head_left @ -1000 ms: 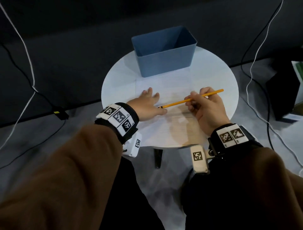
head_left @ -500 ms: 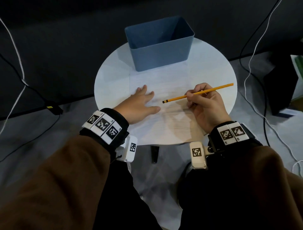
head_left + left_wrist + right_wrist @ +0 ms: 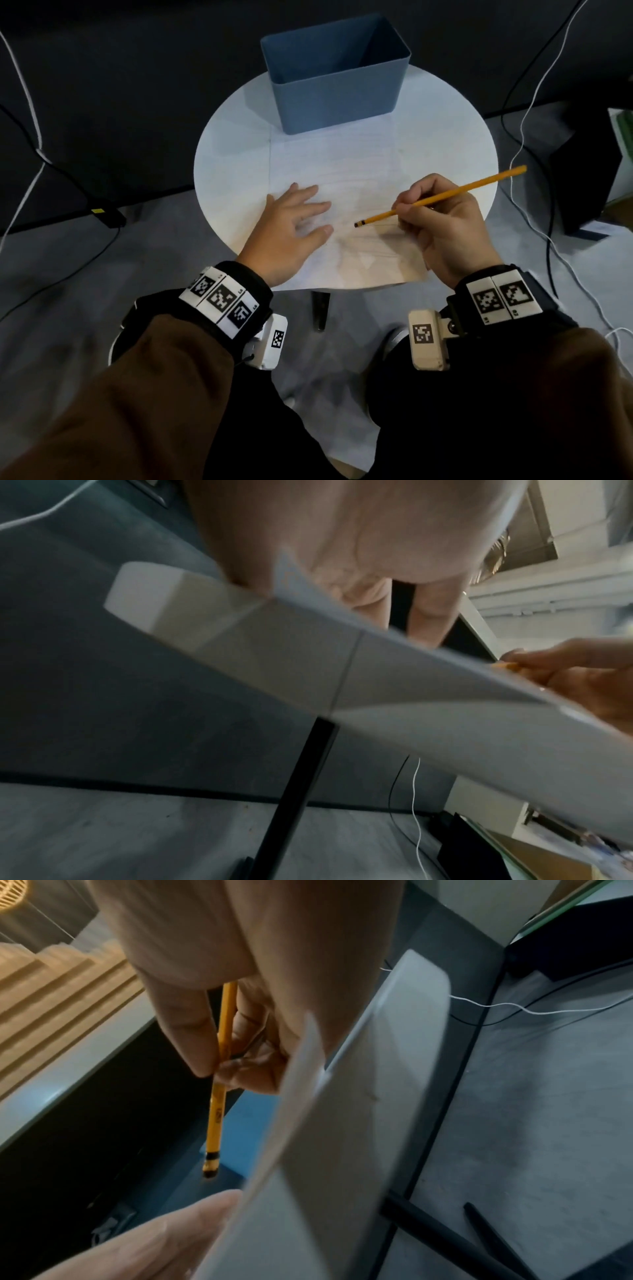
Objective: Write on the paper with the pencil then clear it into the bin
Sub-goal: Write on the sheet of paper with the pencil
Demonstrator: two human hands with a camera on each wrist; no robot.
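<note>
Your left hand (image 3: 291,233) lies flat on the paper (image 3: 342,164), fingers straight and spread, pinning the sheet to the round white table (image 3: 452,137). Your right hand (image 3: 442,222) pinches the yellow pencil (image 3: 442,196) between thumb and curled fingers, mid-shaft. The pencil lies nearly level over the sheet; the end facing your left hand is dark-banded and blunt, looks like the eraser end, and the far end sticks out past the table edge. So the tip likely points away from the paper.

Step in hand, as I read it: getting the pencil into a writing grip. No clear marks on the sheet; only faint ruled lines visible, can't tell more.

Next move calls for turning the pencil so the lead faces down, then bringing it to the open area between your hands. Keep the left palm down so the sheet doesn't slide.

Blue bin (image 3: 339,99) sits at the back of the table, touching the paper's far edge, looks empty. Clearing comes after.
</note>
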